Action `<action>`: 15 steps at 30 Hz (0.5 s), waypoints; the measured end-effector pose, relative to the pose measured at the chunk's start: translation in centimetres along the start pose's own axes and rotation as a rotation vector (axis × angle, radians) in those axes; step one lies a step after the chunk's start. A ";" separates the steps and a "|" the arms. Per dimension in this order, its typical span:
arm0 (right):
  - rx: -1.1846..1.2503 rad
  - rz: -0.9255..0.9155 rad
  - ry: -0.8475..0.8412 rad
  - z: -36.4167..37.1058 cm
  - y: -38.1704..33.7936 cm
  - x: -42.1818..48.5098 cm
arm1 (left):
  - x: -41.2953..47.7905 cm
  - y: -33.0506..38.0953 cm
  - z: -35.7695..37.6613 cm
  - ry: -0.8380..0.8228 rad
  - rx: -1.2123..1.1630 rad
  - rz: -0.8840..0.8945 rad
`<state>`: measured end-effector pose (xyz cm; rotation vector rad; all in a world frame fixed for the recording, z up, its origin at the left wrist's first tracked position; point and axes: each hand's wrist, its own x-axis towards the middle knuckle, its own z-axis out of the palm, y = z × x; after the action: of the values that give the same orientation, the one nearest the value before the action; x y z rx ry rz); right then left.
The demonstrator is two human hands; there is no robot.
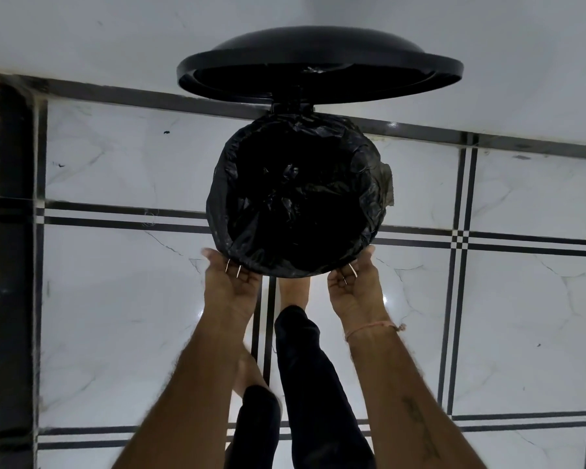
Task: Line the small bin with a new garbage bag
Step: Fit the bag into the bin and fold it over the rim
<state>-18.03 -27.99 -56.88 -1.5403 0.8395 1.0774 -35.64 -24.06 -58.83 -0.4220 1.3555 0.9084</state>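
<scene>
A small round bin stands on the tiled floor, seen from above, with its black lid (320, 67) raised open at the far side. A black garbage bag (362, 184) sits inside it and is folded out over the rim all round, hiding the bin's wall. A loose flap of the bag sticks out on the right. My left hand (232, 275) touches the bag's edge at the near left of the rim, palm up with fingers curled under it. My right hand (354, 277) does the same at the near right. The bin's inside is dark.
The floor (132, 299) is white marble-look tile with black stripe lines. A white wall (82, 35) runs behind the bin. A dark strip (12, 231) borders the floor on the left. My foot (293, 291) rests just below the bin, between my hands.
</scene>
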 end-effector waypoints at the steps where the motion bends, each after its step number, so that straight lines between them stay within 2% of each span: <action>1: 0.009 0.006 -0.004 0.2 -0.2 0.2 | -0.2 0.4 0.1 -0.019 0.013 0.016; 4: 0.026 0.004 -0.005 0.6 -0.8 1.2 | -0.4 1.5 0.7 -0.043 0.103 0.022; 10: -0.050 0.029 -0.022 0.6 -2.1 3.0 | 0.9 2.4 1.1 -0.018 0.077 -0.080; 15: -0.077 0.029 -0.038 0.3 -2.7 4.9 | 1.6 3.1 1.1 -0.015 0.178 -0.117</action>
<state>-13.93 -27.08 -60.55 -1.5705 0.8054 1.1684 -37.35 -20.90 -59.45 -0.3530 1.3707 0.6874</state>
